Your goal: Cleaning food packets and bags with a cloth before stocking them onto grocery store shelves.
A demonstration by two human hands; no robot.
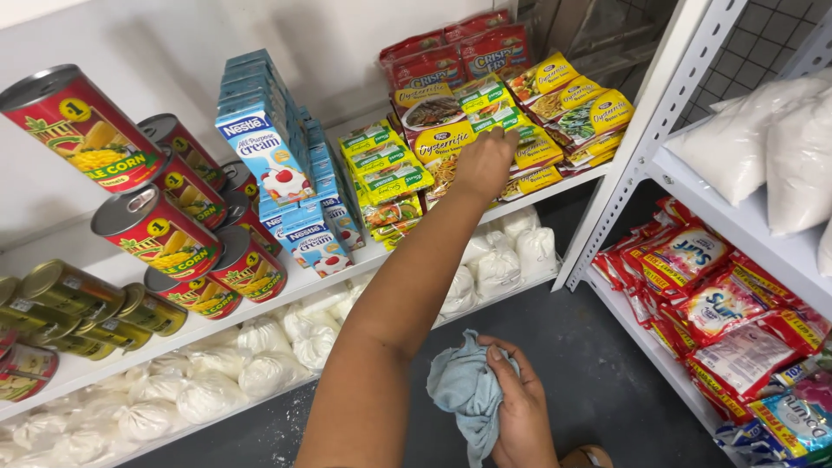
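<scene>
Right hand (520,403) low near the camera, fingers clenched round a crumpled light-blue cloth (466,390) (above dark floor). Left hand (485,163) farther off, arm outstretched, fingers resting on yellow-green sachets (451,139) on the white shelf (303,282); its grip can't be made out.

Both arms are bare from elbow to wrist, with no sleeves, gloves, rings or watch showing. The left hand (485,163) and right hand (520,407) have short, unpainted nails.
</scene>
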